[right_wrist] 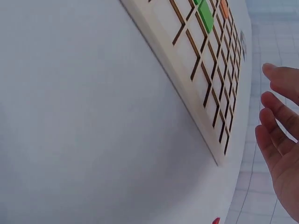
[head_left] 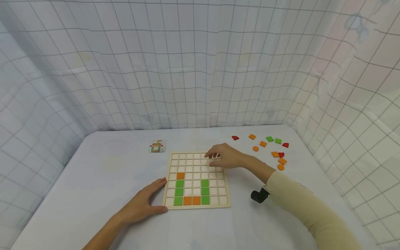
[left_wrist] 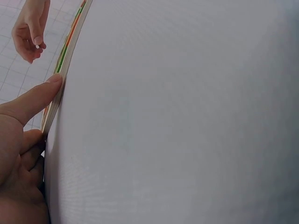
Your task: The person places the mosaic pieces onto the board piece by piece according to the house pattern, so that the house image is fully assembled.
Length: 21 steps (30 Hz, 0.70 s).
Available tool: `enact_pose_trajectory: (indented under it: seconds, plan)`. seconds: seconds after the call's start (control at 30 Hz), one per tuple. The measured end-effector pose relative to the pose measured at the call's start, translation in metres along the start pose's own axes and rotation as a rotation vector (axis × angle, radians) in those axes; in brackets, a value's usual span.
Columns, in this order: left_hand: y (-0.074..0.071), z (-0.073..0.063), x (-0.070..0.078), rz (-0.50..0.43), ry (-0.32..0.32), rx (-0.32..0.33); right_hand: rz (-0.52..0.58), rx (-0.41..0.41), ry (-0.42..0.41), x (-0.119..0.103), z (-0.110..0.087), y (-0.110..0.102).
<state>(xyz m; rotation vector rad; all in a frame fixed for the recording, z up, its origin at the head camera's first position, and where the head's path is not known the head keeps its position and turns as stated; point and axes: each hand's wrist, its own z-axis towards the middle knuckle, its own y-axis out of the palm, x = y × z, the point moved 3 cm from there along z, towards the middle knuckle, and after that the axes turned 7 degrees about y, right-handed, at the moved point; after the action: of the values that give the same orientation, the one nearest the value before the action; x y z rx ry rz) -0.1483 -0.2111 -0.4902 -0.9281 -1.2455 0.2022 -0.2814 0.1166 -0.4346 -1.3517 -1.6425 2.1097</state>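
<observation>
Wooden and pale, a grid board [head_left: 196,184] lies flat on the white desk [head_left: 103,166], in front of the person. On its left part stands a column of three green tiles [head_left: 179,192] with one orange tile [head_left: 180,175] just above it. A second green column [head_left: 205,191] is farther right, and two orange tiles [head_left: 192,200] fill the bottom row between them.

The left hand [head_left: 142,205] touches the left edge of the board; its thumb is at the near corner and is spread wide from the fingers. The right hand [head_left: 228,156] is above the far right part of the board, with fingers loosely bent and a gap between them and the thumb.

Beyond the board, to the left, lies a small printed card [head_left: 157,146]. To the right are scattered loose pieces: red [head_left: 235,138], orange [head_left: 255,148] and green [head_left: 270,139]. One black object [head_left: 259,195] is beside the cream sleeve [head_left: 306,205]. Checked curtains [head_left: 156,69] surround the desk.
</observation>
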Motion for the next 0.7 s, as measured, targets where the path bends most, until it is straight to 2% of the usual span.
enact_pose_trajectory:
  seconds: [0.4,0.57,0.7]
  plan:
    - [0.0,0.001,-0.001,-0.002,-0.003,0.003,0.017,0.12,0.165,0.051,-0.06,-0.047]
    - [0.0,0.0,0.0,0.0,-0.002,0.003,0.019,0.166,0.261,0.068,-0.087,-0.062]
    - [0.0,0.0,0.0,0.002,0.001,0.005,0.027,0.22,0.274,0.08,-0.109,-0.071]
